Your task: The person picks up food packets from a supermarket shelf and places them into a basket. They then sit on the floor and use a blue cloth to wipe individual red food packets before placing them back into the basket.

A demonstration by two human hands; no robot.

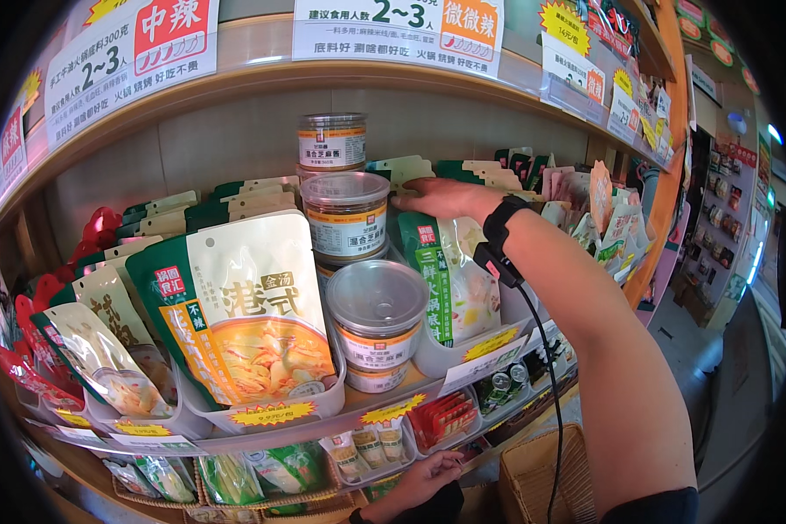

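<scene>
My right hand (435, 198) reaches over the green-and-white hotpot soup base pouch (458, 275), its fingers at the pouches behind it; whether it grips one is hidden. A black strap with a cable circles that wrist. Left of the hand stand stacked sesame paste tubs with clear lids, the front one (378, 308) nearest. Further left a large cream-and-green soup base pouch (262, 288) stands in a plastic bin. Low in the view, my left hand (432, 471) is by the lower shelf, near red packets (442, 419), with its fingers bent together; whether it holds anything is unclear.
An upper shelf edge (255, 69) with large printed signs runs above my right hand. White plastic bins (331, 409) line this shelf. Below are bagged goods in baskets and a wicker basket (543, 452). A wooden post (668, 190) and an aisle lie to the right.
</scene>
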